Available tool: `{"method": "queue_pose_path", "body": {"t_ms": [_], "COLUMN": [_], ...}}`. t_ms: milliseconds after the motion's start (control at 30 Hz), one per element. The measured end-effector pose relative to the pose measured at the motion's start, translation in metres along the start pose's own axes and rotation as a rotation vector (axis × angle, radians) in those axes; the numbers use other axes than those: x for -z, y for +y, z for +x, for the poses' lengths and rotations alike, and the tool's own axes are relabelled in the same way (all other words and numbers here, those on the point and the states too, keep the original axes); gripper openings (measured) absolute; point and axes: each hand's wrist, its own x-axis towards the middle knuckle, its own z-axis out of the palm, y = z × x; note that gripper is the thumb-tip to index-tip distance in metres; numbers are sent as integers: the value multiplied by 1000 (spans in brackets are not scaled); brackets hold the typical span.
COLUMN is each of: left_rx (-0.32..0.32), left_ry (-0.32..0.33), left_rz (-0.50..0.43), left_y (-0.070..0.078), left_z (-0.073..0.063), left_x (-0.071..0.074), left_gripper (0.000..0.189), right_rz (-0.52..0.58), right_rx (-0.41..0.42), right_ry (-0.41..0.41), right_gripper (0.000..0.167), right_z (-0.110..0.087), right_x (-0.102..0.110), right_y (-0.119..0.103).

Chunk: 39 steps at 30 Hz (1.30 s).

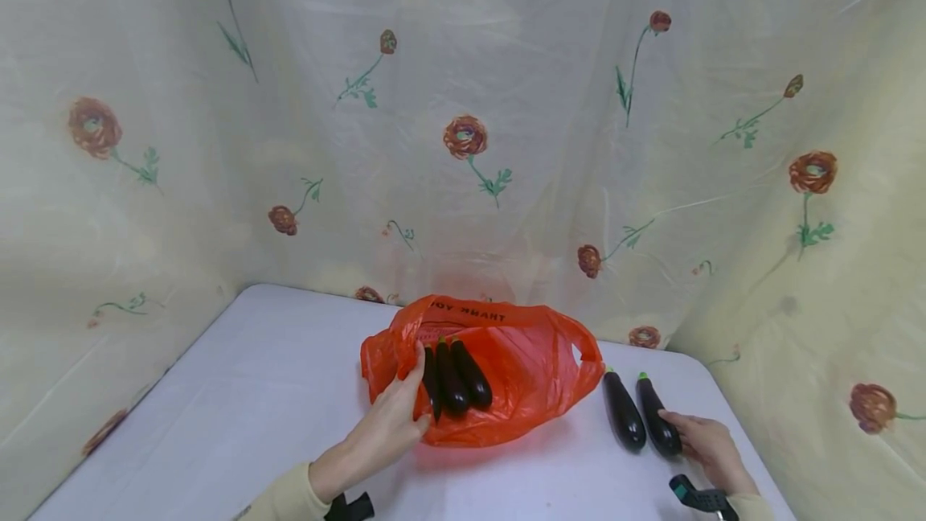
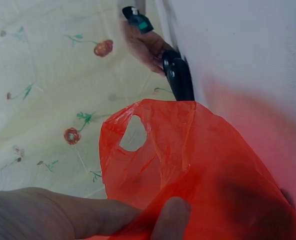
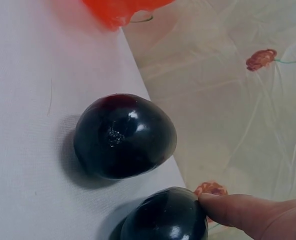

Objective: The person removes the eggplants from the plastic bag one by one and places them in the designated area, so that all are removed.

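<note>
A red plastic bag [image 1: 521, 376] lies on its side with its mouth facing me. Three dark eggplants [image 1: 473, 376] show inside it, side by side. My left hand [image 1: 391, 416] grips the bag's left edge; in the left wrist view the thumb [image 2: 172, 217] presses on the red film. To the right of the bag, two more eggplants lie on the table, stems pointing away: a nearer one [image 1: 624, 412] and a far-right eggplant [image 1: 657, 416]. My right hand [image 1: 712, 449] holds the far-right eggplant near its thick end, a finger [image 3: 233, 210] touching its skin.
A white table [image 1: 289, 392] carries everything. Flower-printed curtains [image 1: 535, 143] hang behind it and on both sides. The bag's right handle loop [image 1: 582, 344] stands up beside the stem of the nearer loose eggplant.
</note>
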Motion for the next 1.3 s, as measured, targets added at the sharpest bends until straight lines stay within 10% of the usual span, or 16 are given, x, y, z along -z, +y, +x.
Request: {"method": "queue_pose_path", "body": {"t_ms": [1300], "left_rx": [-42], "left_ry": [24], "left_rz": [-2], "left_y": [-1], "left_z": [0], "left_x": [2], "left_gripper": [95], "right_rz": [24], "right_rx": [30], "right_ry": [-57], "right_gripper": [98], "right_z": [1], "right_x": [7], "right_y": [1]}}
